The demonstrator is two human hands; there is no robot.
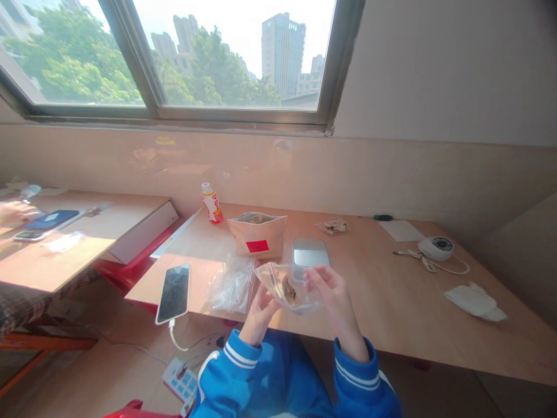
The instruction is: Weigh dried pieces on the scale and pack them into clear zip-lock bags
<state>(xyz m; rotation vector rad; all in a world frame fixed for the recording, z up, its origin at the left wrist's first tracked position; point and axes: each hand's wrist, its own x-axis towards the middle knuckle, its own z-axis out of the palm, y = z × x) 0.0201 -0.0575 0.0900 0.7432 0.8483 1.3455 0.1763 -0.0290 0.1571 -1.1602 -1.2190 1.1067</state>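
My left hand point(260, 316) and my right hand point(335, 302) hold a small clear plastic zip bag point(285, 288) up between them, pinching its sides. Brown pieces lie inside it, too small to name. Just beyond the bag is a flat silver digital scale point(310, 252), partly hidden by it. A kraft paper pouch with a red label point(256, 234) stands further back. Left of my hands lies a crumpled clear zip bag point(232, 284), and a white smartphone point(173, 294) with a charging cable rests near the table's edge.
A small drink bottle point(212, 203) stands at the back of the wooden table point(391, 290). To the right are white paper point(401, 230), a round white device with cable point(436, 248) and a tissue point(475, 302). Another person's hand point(15, 213) shows at a neighbouring table.
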